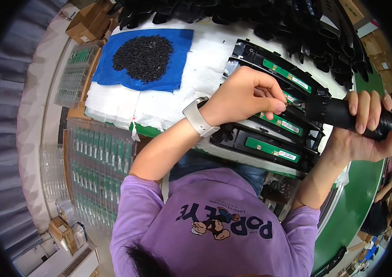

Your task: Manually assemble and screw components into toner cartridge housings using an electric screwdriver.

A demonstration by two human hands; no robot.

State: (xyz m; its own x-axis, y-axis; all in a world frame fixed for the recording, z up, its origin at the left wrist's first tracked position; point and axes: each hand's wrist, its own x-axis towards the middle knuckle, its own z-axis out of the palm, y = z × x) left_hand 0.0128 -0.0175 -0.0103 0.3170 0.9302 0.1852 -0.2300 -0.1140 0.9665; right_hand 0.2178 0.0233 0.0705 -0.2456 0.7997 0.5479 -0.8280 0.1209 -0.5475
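My right hand (pixel 369 117) is wrapped around a black electric screwdriver (pixel 332 112), held level with its bit pointing left. At the bit's tip, the thumb and fingers of my left hand (pixel 263 97) are pinched together on what looks like a small screw, mostly hidden by the fingertips. Below both hands, several long black plastic housings lie side by side. Each visible one carries a narrow green circuit board, such as the nearest board (pixel 272 149) and the farthest board (pixel 287 75). My left hand covers part of the middle housings.
A heap of small black screws (pixel 143 57) lies on a blue cloth (pixel 184 46) at the left of the white-covered table (pixel 205 44). Black plastic parts (pixel 269 21) are piled along the back. Clear trays of green boards (pixel 99 147) stand at the left, cardboard boxes (pixel 89 23) behind.
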